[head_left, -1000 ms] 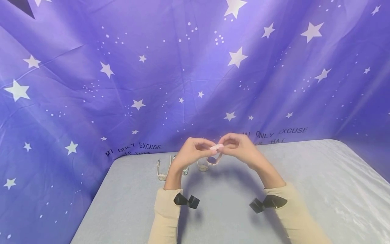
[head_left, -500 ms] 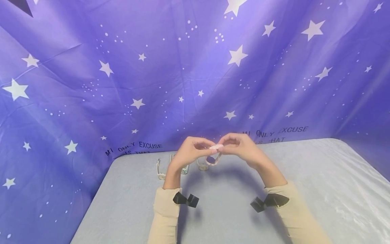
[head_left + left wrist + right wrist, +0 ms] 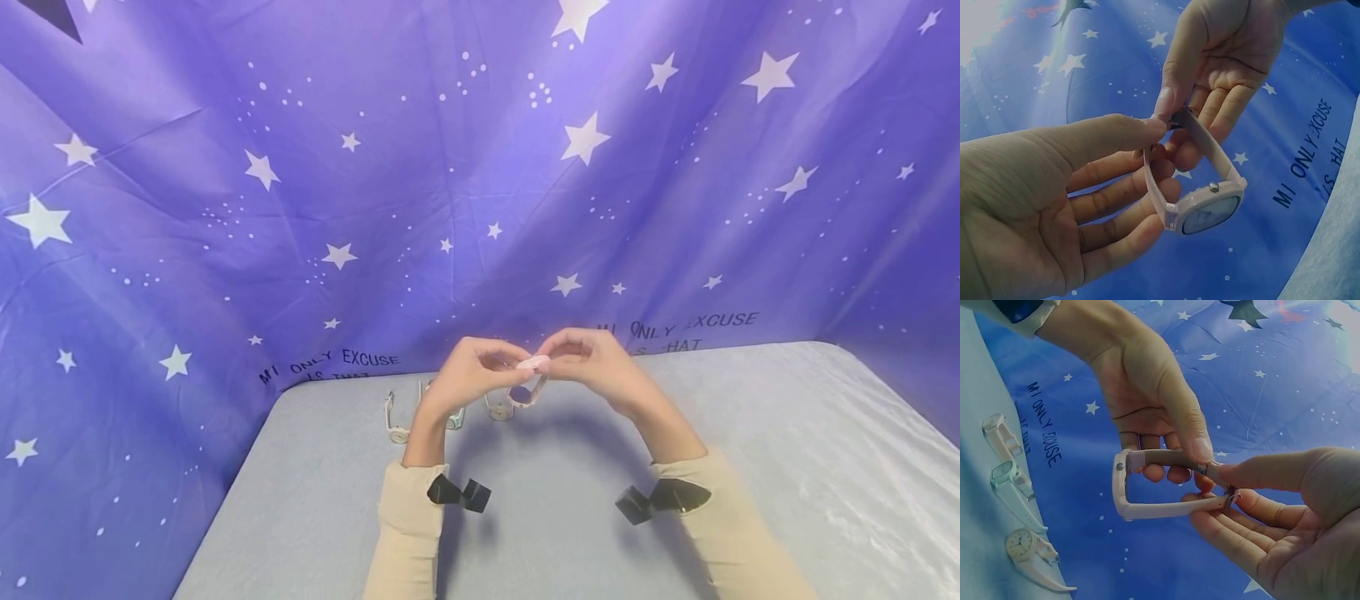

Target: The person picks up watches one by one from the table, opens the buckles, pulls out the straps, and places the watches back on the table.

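Observation:
A pale pink wristwatch (image 3: 1209,209) hangs in the air between both hands, its strap looped and the face facing downward. My left hand (image 3: 474,371) pinches the strap ends near the buckle between thumb and fingers. From the other side, my right hand (image 3: 588,368) pinches the strap at the same spot, thumb tip close to the left thumb. In the right wrist view the dark metal buckle (image 3: 1230,499) shows at the fingertips, where the two strap ends meet. The watch case with its small crown hangs free of the fingers.
Three other watches stand on the grey cloth-covered table (image 3: 555,517): a cream watch (image 3: 1020,544), a mint-green watch (image 3: 1004,476) and a pale watch (image 3: 999,434). The left forearm partly hides them in the head view. A purple star-print curtain (image 3: 450,192) hangs behind.
The hands and the watch stay almost in place. Only slight shifts of the fingers and forearms show.

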The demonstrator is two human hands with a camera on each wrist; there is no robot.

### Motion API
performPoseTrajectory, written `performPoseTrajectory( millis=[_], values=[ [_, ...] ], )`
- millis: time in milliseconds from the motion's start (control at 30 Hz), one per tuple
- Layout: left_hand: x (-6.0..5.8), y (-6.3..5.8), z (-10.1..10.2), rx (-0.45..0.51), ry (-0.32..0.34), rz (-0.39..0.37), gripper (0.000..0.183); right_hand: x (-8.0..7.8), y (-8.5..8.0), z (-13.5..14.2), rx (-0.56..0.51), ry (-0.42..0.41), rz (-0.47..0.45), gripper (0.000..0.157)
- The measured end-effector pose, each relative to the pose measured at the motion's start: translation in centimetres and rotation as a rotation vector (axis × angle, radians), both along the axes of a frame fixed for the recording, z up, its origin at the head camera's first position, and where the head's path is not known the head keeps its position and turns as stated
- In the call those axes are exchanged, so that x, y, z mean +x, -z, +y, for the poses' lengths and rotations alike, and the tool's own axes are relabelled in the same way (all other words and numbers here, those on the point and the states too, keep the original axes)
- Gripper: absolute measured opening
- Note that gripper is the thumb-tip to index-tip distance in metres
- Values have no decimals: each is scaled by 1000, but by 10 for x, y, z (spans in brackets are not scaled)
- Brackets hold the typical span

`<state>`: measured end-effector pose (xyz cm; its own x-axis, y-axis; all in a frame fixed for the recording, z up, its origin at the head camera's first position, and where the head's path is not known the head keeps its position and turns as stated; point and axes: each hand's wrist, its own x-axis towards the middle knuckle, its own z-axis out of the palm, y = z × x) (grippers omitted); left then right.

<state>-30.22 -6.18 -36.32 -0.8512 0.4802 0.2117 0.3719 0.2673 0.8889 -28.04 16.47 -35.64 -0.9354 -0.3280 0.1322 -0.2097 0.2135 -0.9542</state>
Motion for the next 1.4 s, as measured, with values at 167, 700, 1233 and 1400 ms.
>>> performPoseTrajectory(
  millis=[167,700,1233,1400],
  values=[
    [2,0,2,-18,12,7,23,2,-1,-2,69,25,27,31],
    [1,0,3,17,-6,-5,24,1,-2,-2,67,34,21,30],
    [-4,3,3,23,6,17,23,-2,-1,-1,-21,4,-58,30],
    [-3,4,4,36,-12,22,21,0,-1,-4,5,37,-8,31]
  ],
)
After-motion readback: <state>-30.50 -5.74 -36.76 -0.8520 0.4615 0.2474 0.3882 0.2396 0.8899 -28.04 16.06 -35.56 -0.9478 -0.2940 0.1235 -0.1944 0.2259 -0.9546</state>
